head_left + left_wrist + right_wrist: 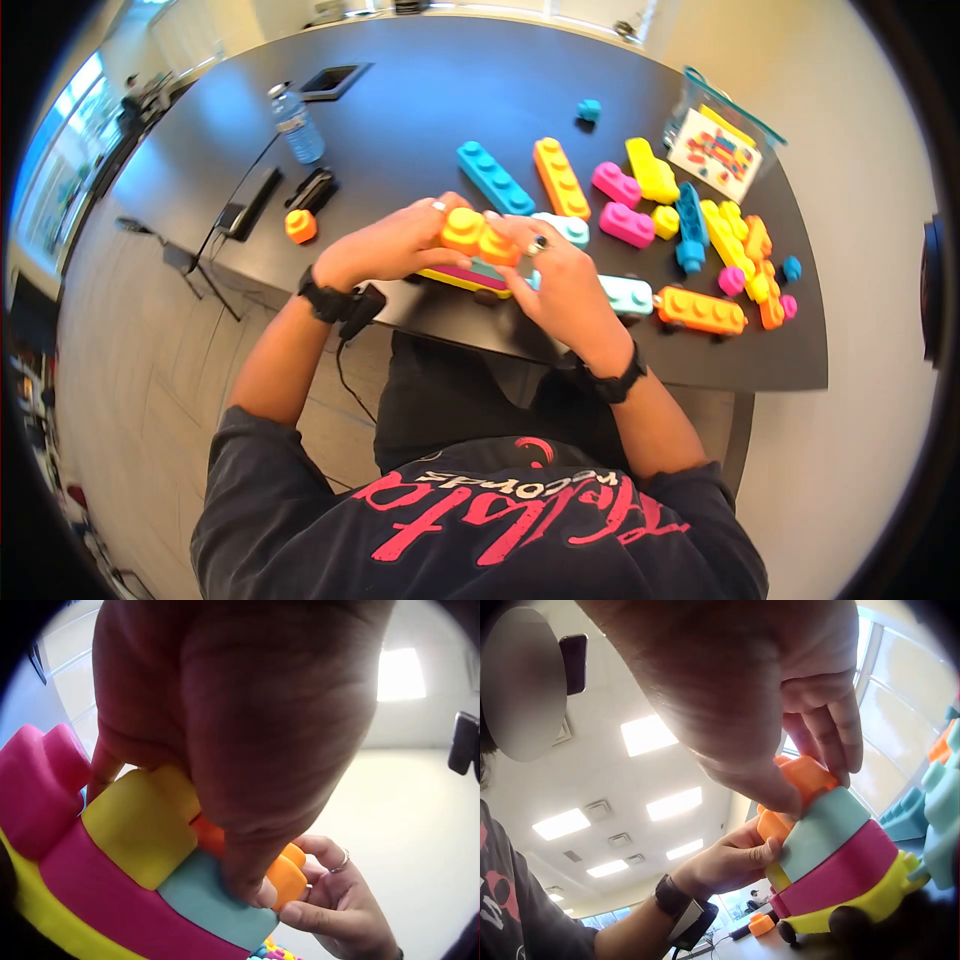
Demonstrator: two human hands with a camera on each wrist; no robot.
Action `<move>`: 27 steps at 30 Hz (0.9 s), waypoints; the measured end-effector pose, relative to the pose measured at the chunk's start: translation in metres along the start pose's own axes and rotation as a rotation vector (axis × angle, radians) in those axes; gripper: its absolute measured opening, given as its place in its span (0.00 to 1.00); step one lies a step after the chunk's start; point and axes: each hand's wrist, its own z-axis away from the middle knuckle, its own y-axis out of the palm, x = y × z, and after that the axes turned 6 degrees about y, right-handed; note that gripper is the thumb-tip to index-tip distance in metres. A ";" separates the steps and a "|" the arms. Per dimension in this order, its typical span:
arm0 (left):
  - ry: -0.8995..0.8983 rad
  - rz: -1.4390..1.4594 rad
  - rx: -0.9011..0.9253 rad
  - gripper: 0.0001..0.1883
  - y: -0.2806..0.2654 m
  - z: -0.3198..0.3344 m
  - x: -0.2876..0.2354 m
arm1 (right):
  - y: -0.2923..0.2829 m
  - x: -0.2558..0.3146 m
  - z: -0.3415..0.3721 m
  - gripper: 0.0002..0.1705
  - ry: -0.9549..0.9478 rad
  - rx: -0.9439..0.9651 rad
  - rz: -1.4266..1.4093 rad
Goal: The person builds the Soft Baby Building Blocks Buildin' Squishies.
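Note:
In the head view, both hands meet over a stack of toy building blocks at the table's near edge. My left hand [385, 240] pinches the left part of an orange block [480, 236], its thumb low against the side. The right hand [565, 285] grips the right part between thumb and fingers. Beneath it lie a light blue block [829, 832] and a yellow block [139, 825], on a magenta layer [836, 874]. A yellow wheeled base [855, 909] carries the stack. At its other end rises a pink block [34, 795].
Right of the stack stand a light blue wheeled piece [628, 296] and an orange wheeled piece [700, 311]. Several loose blocks spread beyond, near a clear bag [690, 105]. On the left are a water bottle [297, 125], an orange block [300, 226] and a black case [250, 205].

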 end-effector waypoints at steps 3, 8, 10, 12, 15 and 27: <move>0.096 -0.008 0.025 0.21 0.001 -0.005 0.006 | 0.001 -0.002 0.000 0.34 -0.030 -0.018 -0.003; -0.069 0.098 0.081 0.23 -0.004 -0.005 0.002 | 0.006 -0.002 -0.002 0.32 0.003 0.002 -0.103; -0.076 0.107 0.048 0.23 -0.003 -0.005 -0.005 | 0.002 -0.001 -0.004 0.31 0.055 0.054 -0.090; -0.082 0.115 0.044 0.24 -0.005 -0.005 -0.005 | 0.003 -0.005 -0.005 0.29 0.055 0.088 -0.120; -0.094 0.118 0.069 0.24 -0.004 -0.005 -0.007 | -0.001 -0.006 -0.008 0.30 0.016 0.095 -0.090; -0.015 -0.170 -0.050 0.24 0.005 -0.005 -0.009 | 0.007 -0.007 0.003 0.32 -0.011 -0.010 -0.052</move>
